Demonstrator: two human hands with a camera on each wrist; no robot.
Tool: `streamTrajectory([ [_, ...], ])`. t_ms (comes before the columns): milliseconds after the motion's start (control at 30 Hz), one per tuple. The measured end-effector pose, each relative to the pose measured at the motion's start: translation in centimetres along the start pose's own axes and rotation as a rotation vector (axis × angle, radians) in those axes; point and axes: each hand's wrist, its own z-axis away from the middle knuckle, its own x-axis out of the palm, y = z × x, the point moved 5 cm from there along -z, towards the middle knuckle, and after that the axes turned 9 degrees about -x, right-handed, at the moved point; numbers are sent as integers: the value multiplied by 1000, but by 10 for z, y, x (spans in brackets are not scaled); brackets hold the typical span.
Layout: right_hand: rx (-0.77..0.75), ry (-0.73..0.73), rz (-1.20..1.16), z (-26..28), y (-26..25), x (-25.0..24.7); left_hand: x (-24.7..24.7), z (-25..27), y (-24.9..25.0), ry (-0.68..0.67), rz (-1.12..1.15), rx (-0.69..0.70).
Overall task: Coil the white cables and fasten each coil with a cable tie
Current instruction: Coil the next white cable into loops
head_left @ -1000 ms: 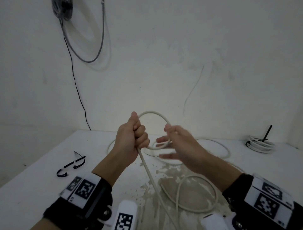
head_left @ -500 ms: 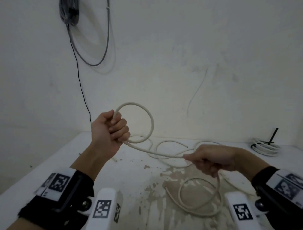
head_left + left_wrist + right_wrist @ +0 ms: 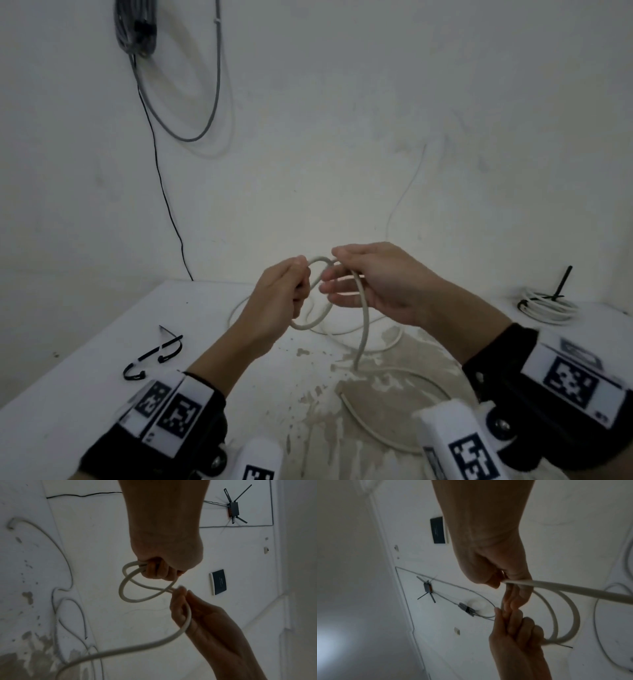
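My left hand [image 3: 281,294] is fisted round a small coil of the white cable [image 3: 310,323], held above the table; the left wrist view shows two loops [image 3: 123,586] coming out of the fist [image 3: 164,561]. My right hand [image 3: 376,284] is right beside it, fingertips meeting the left fingers. In the right wrist view its thumb and fingers [image 3: 496,574] pinch the cable strand [image 3: 573,589]. From that hand the cable drops to the table and runs on in loose curves [image 3: 394,431].
Two black cable ties [image 3: 154,356] lie on the white table at the left. A finished white coil [image 3: 548,306] with a black tie sits at the far right. Grey cable [image 3: 137,31] hangs on the wall. The table's middle [image 3: 376,394] is stained.
My right hand has risen from low on the right back to the left hand, bringing a further loop of cable. The left hand has shifted right and lower.
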Motion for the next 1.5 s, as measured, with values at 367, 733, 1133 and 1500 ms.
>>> streamTrajectory([
  [367,-83,60,-209,4,16,23,2,0,-8,42,19,2],
  [733,-353,326,91,7,24,-3,-11,-3,-10,-170,668,-116],
  [1133,-71,310,-122,1,35,-4,11,6,-19,-571,859,-270],
  [1500,-100,266,-43,-11,16,-10,15,-4,-10,-439,873,-344],
])
